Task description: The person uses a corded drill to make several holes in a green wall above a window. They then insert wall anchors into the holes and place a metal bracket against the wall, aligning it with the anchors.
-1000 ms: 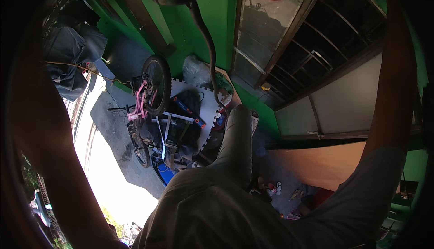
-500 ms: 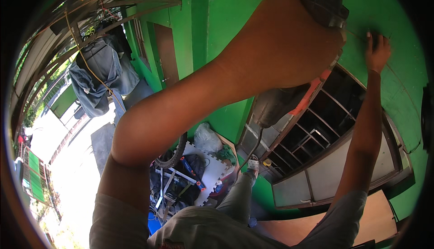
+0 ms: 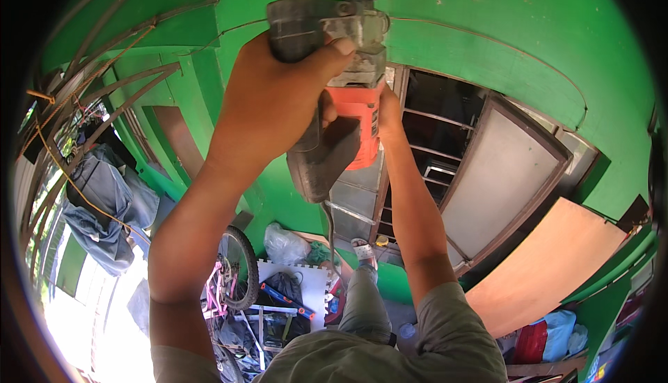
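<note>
A green wall (image 3: 487, 42) fills the upper part of the view, right behind the fingers, with a curved seam across it. Below and to the right of the fingers a window frame (image 3: 445, 167) with dark bars sits in the wall, and a pale panel (image 3: 501, 181) leans open beside it; further down to the right lies a brown board (image 3: 550, 265). Far below the fingers, on the ground, stand a bicycle (image 3: 233, 278), a white foam mat (image 3: 306, 289) and a clear plastic bag (image 3: 285, 244), while grey cloth (image 3: 104, 202) hangs off to the left. The power tool (image 3: 334, 84), grey at the head and orange in the body, is raised against the wall near the top of the window frame, its cord trailing down from the handle. The left hand (image 3: 278, 98) is clamped around the grey head and handle, fingers (image 3: 334, 52) wrapped tight over the top. The right hand (image 3: 388, 115) lies against the orange body, mostly hidden behind the tool, so whether its fingers grip cannot be told.
</note>
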